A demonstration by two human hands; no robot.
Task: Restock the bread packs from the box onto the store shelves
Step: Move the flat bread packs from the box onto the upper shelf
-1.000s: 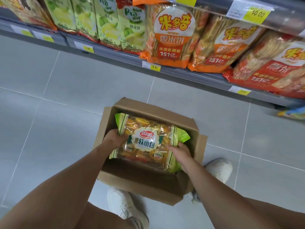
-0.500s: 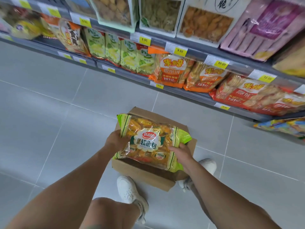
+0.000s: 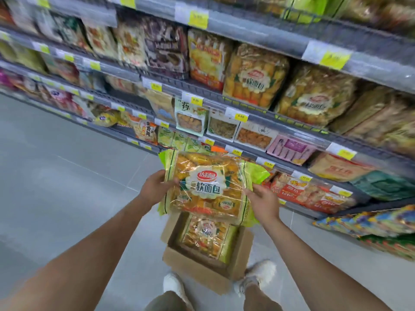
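Your left hand (image 3: 155,187) grips the left edge of a clear plastic bread pack (image 3: 207,187) with green ends, orange-wrapped rolls inside and a white scalloped label bearing a red logo. The thumb lies on the front film and the fingers wrap behind, out of sight. Your right hand (image 3: 263,204) holds the pack's right edge, fingertips on the front film; what it does behind the pack is hidden. The bread pack is in the air with its label facing you and its top edge tipped toward the racks. It is above the open brown cardboard box (image 3: 197,269) and touches neither box nor shelving. In the box a second bread pack (image 3: 207,237) of the same kind lies flat, label up. The box sits on the grey tiled floor (image 3: 67,176), with your white shoes (image 3: 174,286) just beside its near corners. Grey metal shelves (image 3: 253,30) with yellow price tags (image 3: 198,19) run from lower left to upper right. On the tier at upper right, shelved bread packs (image 3: 256,77) of the same label stand upright side by side behind a low wire rail. The rest of that rack is blurred, and its small print is unreadable.
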